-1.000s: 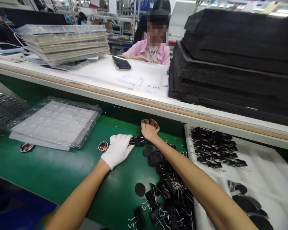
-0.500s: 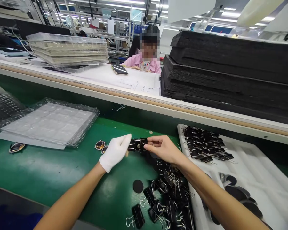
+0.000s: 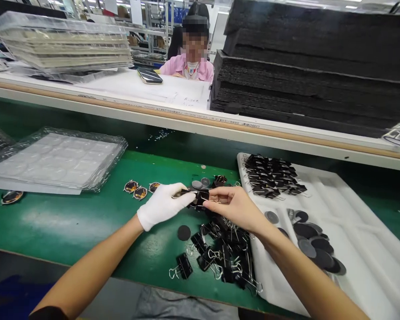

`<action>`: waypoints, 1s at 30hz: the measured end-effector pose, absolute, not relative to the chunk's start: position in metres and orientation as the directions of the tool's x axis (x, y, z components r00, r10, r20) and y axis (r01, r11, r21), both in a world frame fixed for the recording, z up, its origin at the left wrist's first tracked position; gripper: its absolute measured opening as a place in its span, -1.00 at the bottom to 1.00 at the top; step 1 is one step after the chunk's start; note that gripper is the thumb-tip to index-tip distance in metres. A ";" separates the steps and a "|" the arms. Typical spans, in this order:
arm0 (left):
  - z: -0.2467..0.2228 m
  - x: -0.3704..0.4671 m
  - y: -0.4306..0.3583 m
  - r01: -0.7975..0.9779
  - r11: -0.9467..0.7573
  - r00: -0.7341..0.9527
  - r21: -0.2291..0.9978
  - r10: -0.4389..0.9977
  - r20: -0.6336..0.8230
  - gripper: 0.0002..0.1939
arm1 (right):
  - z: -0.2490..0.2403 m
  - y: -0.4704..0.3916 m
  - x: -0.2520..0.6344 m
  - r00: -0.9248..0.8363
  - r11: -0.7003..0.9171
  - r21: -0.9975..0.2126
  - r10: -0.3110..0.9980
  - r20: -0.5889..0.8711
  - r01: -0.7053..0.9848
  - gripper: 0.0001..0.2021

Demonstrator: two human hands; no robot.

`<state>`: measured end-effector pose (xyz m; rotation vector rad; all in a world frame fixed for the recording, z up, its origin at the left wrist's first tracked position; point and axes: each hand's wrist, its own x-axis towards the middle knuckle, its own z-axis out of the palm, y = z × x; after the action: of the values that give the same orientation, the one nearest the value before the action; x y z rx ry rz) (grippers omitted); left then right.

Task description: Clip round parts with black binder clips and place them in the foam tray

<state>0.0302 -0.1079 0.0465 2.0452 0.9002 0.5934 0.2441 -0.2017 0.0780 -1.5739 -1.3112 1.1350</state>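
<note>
My left hand (image 3: pixel 165 204), in a white glove, pinches a thin dark piece seen edge-on, mostly hidden by the fingers. My bare right hand (image 3: pixel 235 206) is closed on a black binder clip (image 3: pixel 203 196), gripping it at its wire handles. The clip's jaws are at the piece, close to the left fingertips; whether they bite on it I cannot tell. Below the hands lies a pile of black binder clips (image 3: pixel 226 258), with a lone clip (image 3: pixel 186 266) and a black disc (image 3: pixel 184 233) to its left. Round watch-like pieces (image 3: pixel 140 193) with orange-patterned faces lie left of the glove.
To the right, a white tray (image 3: pixel 350 213) carries rows of clips (image 3: pixel 270 175) and dark discs (image 3: pixel 322 246). Clear plastic trays (image 3: pixel 56 160) lie at left. A raised shelf (image 3: pixel 186 122) crosses behind, bearing black foam sheets (image 3: pixel 306 75); a person in pink (image 3: pixel 175 66) sits beyond.
My view has tipped downward and shifted slightly right. The left hand has turned, its thumb now pointing right towards the clip. The right hand still grips a clip.
</note>
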 end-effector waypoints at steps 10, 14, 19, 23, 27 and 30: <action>0.083 0.090 -0.148 0.441 -0.630 0.591 0.639 0.740 0.322 -0.57 | 0.078 -0.222 0.272 0.499 -0.084 -0.787 0.813 0.301 0.611 -0.26; 0.108 0.121 -0.154 0.429 -0.721 0.635 0.545 0.669 0.386 -0.53 | 0.085 -0.223 0.297 0.581 -0.023 -0.782 0.682 0.443 0.623 -0.30; 0.117 0.144 -0.153 0.403 -0.762 0.683 0.508 0.619 0.388 -0.57 | 0.080 -0.222 0.318 0.620 0.011 -0.811 0.638 0.456 0.585 -0.31; 0.117 0.150 -0.151 0.425 -0.721 0.663 0.547 0.660 0.354 -0.56 | 0.076 -0.221 0.322 0.644 0.016 -0.832 0.625 0.441 0.555 -0.30; 0.119 0.150 -0.149 0.425 -0.711 0.694 0.560 0.653 0.303 -0.56 | 0.074 -0.220 0.322 0.616 0.022 -0.814 0.642 0.457 0.581 -0.29; 0.122 0.151 -0.149 0.430 -0.677 0.688 0.598 0.674 0.268 -0.56 | 0.073 -0.220 0.322 0.619 0.040 -0.808 0.620 0.481 0.588 -0.28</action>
<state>0.1506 -0.1491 0.1216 2.4010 0.8494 0.6563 0.3221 -0.2199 0.0731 -1.6232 -1.0216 0.0335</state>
